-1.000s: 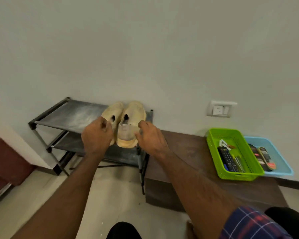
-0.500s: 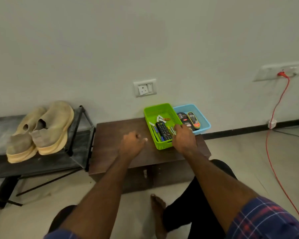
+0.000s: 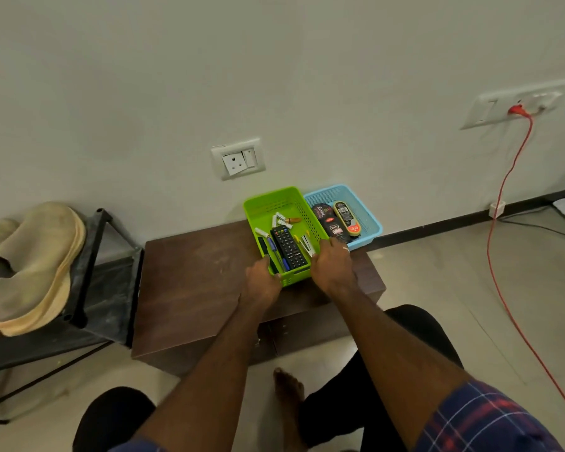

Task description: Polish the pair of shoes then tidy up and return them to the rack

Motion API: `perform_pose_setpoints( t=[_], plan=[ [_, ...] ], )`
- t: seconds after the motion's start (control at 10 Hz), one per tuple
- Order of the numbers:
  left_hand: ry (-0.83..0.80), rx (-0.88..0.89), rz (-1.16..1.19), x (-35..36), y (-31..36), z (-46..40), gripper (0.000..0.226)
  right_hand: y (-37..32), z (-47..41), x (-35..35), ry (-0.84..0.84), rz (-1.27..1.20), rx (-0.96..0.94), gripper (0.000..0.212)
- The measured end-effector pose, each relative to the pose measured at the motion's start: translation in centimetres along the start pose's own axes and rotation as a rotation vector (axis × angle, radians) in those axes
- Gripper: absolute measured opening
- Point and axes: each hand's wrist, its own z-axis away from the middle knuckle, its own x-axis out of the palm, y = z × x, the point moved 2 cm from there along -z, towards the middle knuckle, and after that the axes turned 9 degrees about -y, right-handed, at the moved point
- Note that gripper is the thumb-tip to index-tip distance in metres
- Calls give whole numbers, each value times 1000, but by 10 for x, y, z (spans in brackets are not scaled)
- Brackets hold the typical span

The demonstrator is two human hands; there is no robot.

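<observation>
Brown low table (image 3: 193,282) holds 2 baskets. Tan shoes (image 3: 30,265) sit on the rack (image 3: 92,256), far to the left of both hands. They look soft & light; grab by the heel. Left hand (image 3: 261,283) & right hand (image 3: 331,267) each clamp a near corner of the green basket (image 3: 274,203).

There are two baskets on the table (image 3: 193,275): one green basket (image 3: 268,203) and one blue basket (image 3: 366,216). The green one holds one remote (image 3: 288,247). The blue one holds two polish tins (image 3: 347,218). Two tan shoes (image 3: 36,262) sit on one rack (image 3: 92,256). Two wall sockets (image 3: 238,158) show.
</observation>
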Motion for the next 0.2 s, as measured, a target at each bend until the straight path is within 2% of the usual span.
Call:
perform_pose_setpoints(
  t=[0.2],
  plan=[
    [-16,93,-69,-28,13,17,51,-2,1,-17,-85,10,7,36]
  ],
)
